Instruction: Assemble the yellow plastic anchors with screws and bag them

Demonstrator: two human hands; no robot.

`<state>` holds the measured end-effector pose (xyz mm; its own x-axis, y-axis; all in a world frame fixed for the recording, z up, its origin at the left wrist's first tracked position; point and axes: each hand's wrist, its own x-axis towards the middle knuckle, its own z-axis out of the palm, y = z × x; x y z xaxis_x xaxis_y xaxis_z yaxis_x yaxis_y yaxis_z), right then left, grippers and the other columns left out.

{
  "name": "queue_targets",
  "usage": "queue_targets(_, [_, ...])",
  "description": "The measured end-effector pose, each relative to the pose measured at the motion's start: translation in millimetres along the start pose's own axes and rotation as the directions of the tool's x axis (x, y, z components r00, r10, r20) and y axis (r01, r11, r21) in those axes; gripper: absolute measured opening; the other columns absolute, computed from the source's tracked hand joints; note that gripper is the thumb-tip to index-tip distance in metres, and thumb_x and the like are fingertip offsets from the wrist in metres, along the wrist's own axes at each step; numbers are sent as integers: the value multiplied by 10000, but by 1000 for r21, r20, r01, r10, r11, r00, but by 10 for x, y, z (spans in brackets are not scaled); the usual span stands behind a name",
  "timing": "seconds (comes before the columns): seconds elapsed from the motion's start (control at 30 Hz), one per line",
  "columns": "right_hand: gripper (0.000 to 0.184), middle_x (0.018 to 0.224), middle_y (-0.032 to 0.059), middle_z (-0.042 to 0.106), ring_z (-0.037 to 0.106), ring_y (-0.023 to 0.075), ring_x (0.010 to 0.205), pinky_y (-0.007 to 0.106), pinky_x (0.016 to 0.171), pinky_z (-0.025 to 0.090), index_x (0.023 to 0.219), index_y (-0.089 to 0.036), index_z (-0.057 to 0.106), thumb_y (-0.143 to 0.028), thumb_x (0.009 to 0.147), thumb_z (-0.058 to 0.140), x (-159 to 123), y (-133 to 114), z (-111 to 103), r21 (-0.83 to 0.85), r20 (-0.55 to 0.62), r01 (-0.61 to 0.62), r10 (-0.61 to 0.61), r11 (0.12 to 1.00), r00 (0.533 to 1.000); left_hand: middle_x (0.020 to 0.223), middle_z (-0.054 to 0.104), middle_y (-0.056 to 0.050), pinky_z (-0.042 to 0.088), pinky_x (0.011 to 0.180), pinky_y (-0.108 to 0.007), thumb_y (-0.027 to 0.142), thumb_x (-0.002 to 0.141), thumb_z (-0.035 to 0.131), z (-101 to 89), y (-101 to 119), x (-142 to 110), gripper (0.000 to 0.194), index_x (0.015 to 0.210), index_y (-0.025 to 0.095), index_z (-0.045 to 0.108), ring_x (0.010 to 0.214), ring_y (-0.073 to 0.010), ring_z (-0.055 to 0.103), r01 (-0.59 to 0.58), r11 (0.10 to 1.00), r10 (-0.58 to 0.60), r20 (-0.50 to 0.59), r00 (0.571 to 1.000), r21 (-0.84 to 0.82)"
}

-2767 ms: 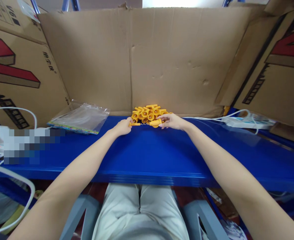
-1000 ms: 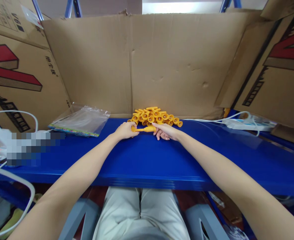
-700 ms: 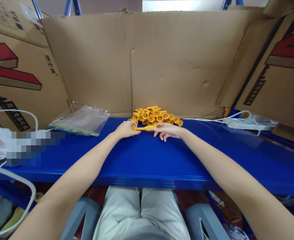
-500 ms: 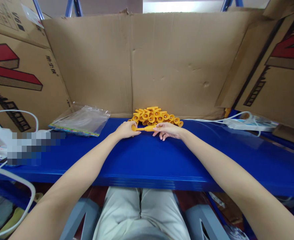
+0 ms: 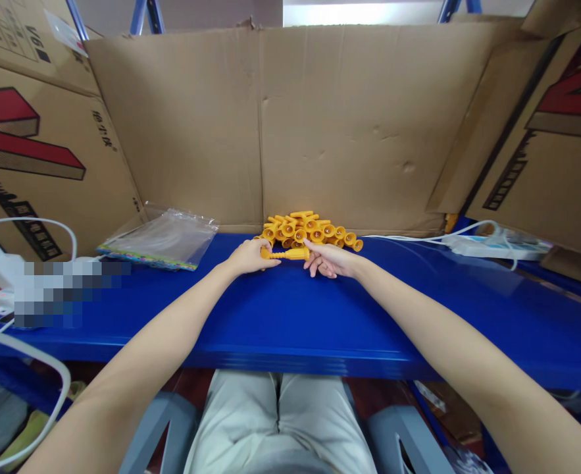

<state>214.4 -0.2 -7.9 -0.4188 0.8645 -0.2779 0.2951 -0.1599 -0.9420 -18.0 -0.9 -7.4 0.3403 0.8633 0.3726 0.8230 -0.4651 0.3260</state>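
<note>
A yellow plastic piece [image 5: 296, 254] with a ridged, twisted-looking stem and a thicker right part lies level between my two hands, just above the blue table. My left hand [image 5: 248, 257] is closed around its left end and covers part of it. At the right end is my right hand [image 5: 333, 259], its thumb along the top edge and the other fingers curled below. Right behind the hands, a pile of similar yellow pieces [image 5: 300, 234] rests against the cardboard, many with round, cup-shaped ends facing me.
Clear plastic bags [image 5: 166, 236] lie to the left on the blue table [image 5: 290, 309]. A white power strip [image 5: 497, 246] with cables is at the right. White plugs and a cable [image 5: 4, 263] sit at the far left. Cardboard walls [image 5: 359, 125] enclose the back and sides.
My right hand has turned slightly and its thumb has shifted up at the piece's right end, with the fingers more curled. My left hand stays in place.
</note>
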Motion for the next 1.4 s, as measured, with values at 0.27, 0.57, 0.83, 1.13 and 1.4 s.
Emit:
queue_targets(0.27, [264, 858, 82, 723, 591, 76, 467, 174, 420, 517, 949, -130, 580, -343, 820, 668, -98, -28, -18, 44, 44, 87, -89, 995, 995, 599, 630, 30, 377, 570, -246, 509, 642, 682, 10, 3, -1, 349, 789, 208, 584, 588, -159, 590, -11, 1000, 12, 20, 1000, -22])
queue_targets(0.57, [278, 724, 86, 713, 581, 87, 442, 180, 436, 516, 860, -112, 596, -370, 919, 512, -45, -148, 53, 185, -40, 30, -23, 982, 999, 605, 628, 20, 374, 583, -253, 530, 673, 675, -9, 48, -20, 375, 848, 212, 580, 641, -184, 608, 13, 1000, -13, -3, 1000, 6])
queue_targets(0.83, [245, 668, 73, 676, 584, 94, 478, 198, 491, 543, 953, -115, 585, -350, 902, 539, 62, -650, 126, 173, -146, 160, -135, 972, 980, 795, 673, -38, 423, 659, -290, 611, 727, 604, -74, 88, -27, 509, 1046, 217, 555, 776, -227, 637, 141, 990, -138, -217, 966, -3])
queue_targets(1.13, [306, 1116, 162, 567, 618, 252, 934, 359, 713, 513, 1197, -166, 415, -282, 917, 451, 447, -1026, -53, -744, -461, 263, -757, 614, 463, 1131, 637, -75, 465, 828, -358, 384, 812, 578, -67, 85, -32, 660, 1387, 240, 289, 959, -235, 639, 109, 992, -121, -298, 947, -57])
queue_targets(1.4, [355, 1216, 184, 546, 595, 290, 1026, 392, 820, 458, 1213, -142, 463, -163, 859, 438, 612, -507, 2, -897, -415, -188, -614, 400, 671, 966, 696, -30, 478, 802, -342, 293, 823, 548, -69, 104, -46, 398, 1214, 252, 489, 952, -237, 645, 136, 991, -132, -212, 968, 4])
